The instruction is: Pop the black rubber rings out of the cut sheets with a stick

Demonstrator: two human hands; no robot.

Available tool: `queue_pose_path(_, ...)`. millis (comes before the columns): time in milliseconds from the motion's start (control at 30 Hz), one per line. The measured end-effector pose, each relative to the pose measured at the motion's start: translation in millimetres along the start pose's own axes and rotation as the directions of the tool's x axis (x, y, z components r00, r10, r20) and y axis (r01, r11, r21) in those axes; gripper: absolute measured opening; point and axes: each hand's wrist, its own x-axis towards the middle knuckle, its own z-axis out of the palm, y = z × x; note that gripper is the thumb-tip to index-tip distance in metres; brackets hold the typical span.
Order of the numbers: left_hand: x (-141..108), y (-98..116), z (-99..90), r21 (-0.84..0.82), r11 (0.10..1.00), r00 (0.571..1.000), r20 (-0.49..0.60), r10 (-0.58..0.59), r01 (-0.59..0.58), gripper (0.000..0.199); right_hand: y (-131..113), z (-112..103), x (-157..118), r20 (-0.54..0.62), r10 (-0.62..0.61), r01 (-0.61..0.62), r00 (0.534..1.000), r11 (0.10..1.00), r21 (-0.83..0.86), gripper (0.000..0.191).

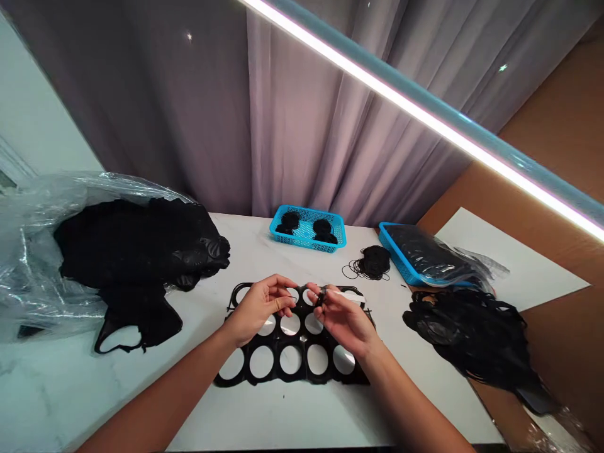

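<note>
Head view: I see a white bench (264, 251) and gray curtains (302, 126). A blue basket (302, 244) holds round black things (290, 220). My right hand (346, 321) pinches a small black bit (321, 296); my left hand (257, 308) is apart, and I cannot tell if it grips.

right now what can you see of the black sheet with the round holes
The black sheet is a thin, matte piece cut into a lattice of round holes in rows, with an uneven outer edge. It lies flat on the white marble-look table, which shows through the holes. The left hand and right hand are over its upper part, hiding some holes; whether they touch it cannot be told.
</note>
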Motion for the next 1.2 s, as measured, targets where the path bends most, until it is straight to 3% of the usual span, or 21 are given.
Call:
queue_pose_path(200,-0.3,3.0,10.9,0.076,0.997,0.999,0.037,0.029,-0.031,0.031,16.0,15.9,-12.6,0.191,0.080,-0.044,0.978,0.982,-0.185,0.027)
queue_pose_path(367,0.7,-11.8,14.1,0.182,0.983,0.999,-0.002,0.032,-0.031,0.028,9.2,17.8,-19.4,0.261,0.143,-0.111,0.955,0.985,-0.132,0.034)
queue_pose_path(467,-17.3,-25.5,14.4,0.307,0.951,0.997,-0.045,0.065,-0.049,0.017,4.9,12.7,-21.5,0.210,0.131,-0.102,0.969,0.985,-0.142,0.036)
queue_pose_path(533,-41.0,-37.4,11.9,0.410,0.909,0.993,-0.046,0.106,-0.078,0.010,7.5,7.1,-24.3,0.125,0.070,-0.032,0.990,0.958,-0.285,0.036)
queue_pose_path(600,-69.3,-52.1,7.4,0.510,0.849,0.988,0.011,0.153,-0.137,0.010,17.3,0.6,-29.4,0.078,-0.009,0.048,0.997,0.853,-0.519,0.034)
queue_pose_path(667,-95.2,-67.8,2.5,0.776,0.533,0.930,0.189,0.315,-0.338,0.020,33.3,-5.8,-36.8,0.094,-0.052,0.105,0.994,0.676,-0.729,0.029)
queue_pose_path(733,-113.3,-80.7,-1.2,0.866,0.267,0.885,0.329,0.330,-0.422,0.030,51.2,-11.1,-44.9,0.143,-0.065,0.157,0.988,0.476,-0.865,0.026)
queue_pose_path(800,-122.2,-88.7,-2.8,0.886,0.119,0.865,0.398,0.305,-0.449,0.038,65.4,-14.7,-51.7,0.187,-0.079,0.202,0.979,0.290,-0.935,0.024)
queue_pose_path(900,-124.1,-92.6,-2.6,0.888,0.055,0.858,0.423,0.291,-0.457,0.042,74.7,-16.2,-56.8,0.223,-0.110,0.236,0.969,0.116,-0.965,0.024)
queue_pose_path(1200,-122.1,-94.0,-1.1,0.896,0.052,0.866,0.409,0.286,-0.440,0.043,75.7,-17.3,-56.9,0.285,-0.116,0.276,0.951,-0.090,-0.957,0.023)
